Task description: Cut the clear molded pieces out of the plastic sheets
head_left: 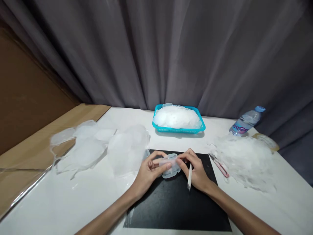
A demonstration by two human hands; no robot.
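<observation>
My left hand [149,171] pinches the left side of a small clear plastic piece [171,166] with its fingers closed round the edge. My right hand [197,171] touches the piece's right side with its fingertips and also grips a thin white stick-like tool [189,178] that points down toward me. Both hands rest over a black mat [176,205] on the white table [73,202].
A turquoise basket [179,129] heaped with clear pieces stands behind the mat. Piles of clear plastic [97,148] lie left, another heap [246,160] right. Small pink-handled scissors [220,165], a water bottle [245,122] and a tape roll [266,141] sit at the right. Grey curtain behind.
</observation>
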